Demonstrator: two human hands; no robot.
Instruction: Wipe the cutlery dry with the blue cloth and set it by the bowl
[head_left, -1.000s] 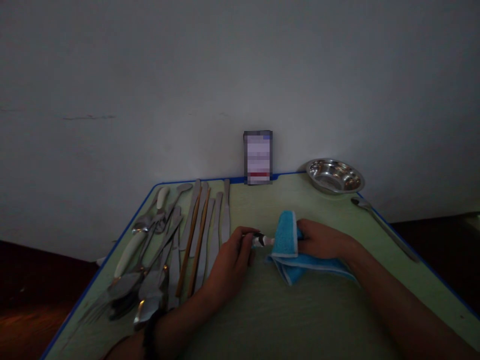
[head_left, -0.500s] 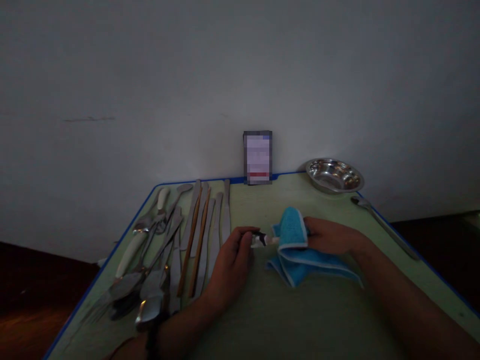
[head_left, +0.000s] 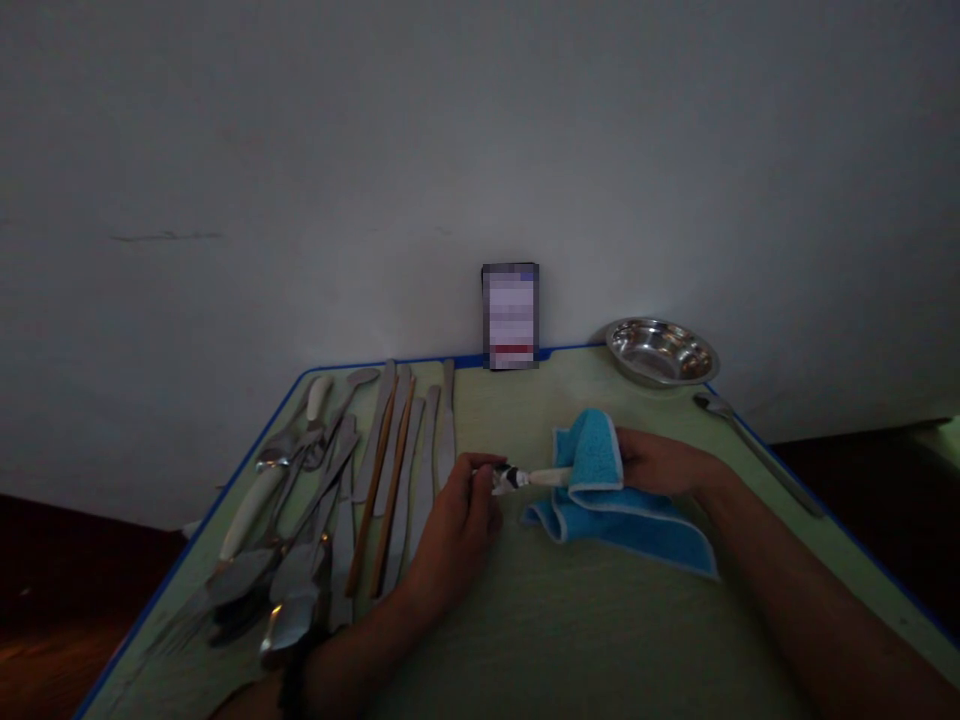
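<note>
My left hand (head_left: 469, 500) is closed on the shiny metal end of a white-handled utensil (head_left: 550, 478). Its fingers cover most of that end, so I cannot tell whether it is a spoon. A blue cloth (head_left: 596, 455) with pale edging is folded over the far end of the handle. My right hand (head_left: 656, 460) grips the cloth from the right, its fingertips hidden behind the fabric. One loose flap of the cloth hangs toward me, just above the table. Both hands are over the middle of the green table (head_left: 525, 620).
Several table knives (head_left: 426, 450), two brown chopsticks (head_left: 394, 490), and a pile of spoons and forks (head_left: 292, 560) lie on the left. A steel bowl (head_left: 660, 355) stands at the back right, near a single spoon (head_left: 757, 450). A phone-like device (head_left: 511, 315) leans on the wall.
More of the white handle shows between my left hand and the cloth. The cloth and my right hand have slid slightly right along it, and the lower flap has shifted.
</note>
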